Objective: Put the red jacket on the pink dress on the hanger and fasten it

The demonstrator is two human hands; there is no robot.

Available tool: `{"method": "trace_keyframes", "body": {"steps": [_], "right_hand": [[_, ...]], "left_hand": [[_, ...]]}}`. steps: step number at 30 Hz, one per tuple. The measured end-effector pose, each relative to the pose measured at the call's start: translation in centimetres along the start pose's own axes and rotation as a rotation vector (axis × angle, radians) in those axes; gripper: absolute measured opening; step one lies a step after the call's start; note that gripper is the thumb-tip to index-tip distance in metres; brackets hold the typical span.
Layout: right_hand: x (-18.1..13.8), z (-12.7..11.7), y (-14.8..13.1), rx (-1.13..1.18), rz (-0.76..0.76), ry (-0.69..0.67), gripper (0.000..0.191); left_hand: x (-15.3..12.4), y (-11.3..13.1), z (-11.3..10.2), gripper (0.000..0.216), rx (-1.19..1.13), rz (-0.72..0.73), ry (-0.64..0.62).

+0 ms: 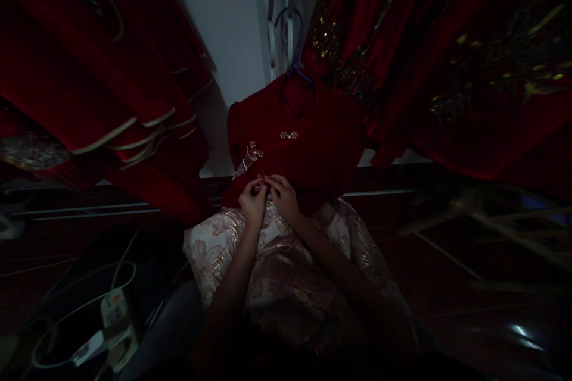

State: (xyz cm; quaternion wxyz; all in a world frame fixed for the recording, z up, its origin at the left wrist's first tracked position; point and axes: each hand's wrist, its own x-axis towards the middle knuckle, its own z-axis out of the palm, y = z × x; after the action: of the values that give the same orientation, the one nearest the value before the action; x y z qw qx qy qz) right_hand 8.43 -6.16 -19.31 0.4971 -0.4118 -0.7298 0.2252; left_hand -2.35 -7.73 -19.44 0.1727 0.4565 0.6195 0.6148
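A dark red dress top hangs on a blue hanger in front of me, above a pale floral skirt. A pearl clasp sits near the collar and a beaded tassel hangs at the left chest. My left hand and my right hand meet at the lower front edge of the red top, both with fingers pinched on a small fastening there. What exactly the fingertips hold is too small and dark to name.
More red embroidered garments hang to the right and others with pale piping to the left. A white power strip with cables lies on the dark floor at lower left. A white wall is behind.
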Motion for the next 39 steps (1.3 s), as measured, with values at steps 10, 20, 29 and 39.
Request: {"method": "trace_keyframes", "body": {"steps": [10,20,29,39], "right_hand": [[0.1,0.3,0.2,0.021,-0.048,-0.022,0.044],[-0.1,-0.4,-1.2,-0.024,-0.029,0.268,0.015],[-0.1,0.0,-0.4,0.038,0.092,0.219,0.015],[0.3,0.1,-0.2,-0.021,0.132,0.092,0.025]], "left_hand": [[0.5,-0.9,-0.1,0.018,-0.048,0.003,-0.068],[0.6,-1.4,0.1,0.017,-0.133,0.053,0.263],[0.1,-0.4,0.3,0.019,0.054,0.061,-0.037],[0.4,-0.4,-0.2,0.025,0.109,0.142,-0.168]]}}
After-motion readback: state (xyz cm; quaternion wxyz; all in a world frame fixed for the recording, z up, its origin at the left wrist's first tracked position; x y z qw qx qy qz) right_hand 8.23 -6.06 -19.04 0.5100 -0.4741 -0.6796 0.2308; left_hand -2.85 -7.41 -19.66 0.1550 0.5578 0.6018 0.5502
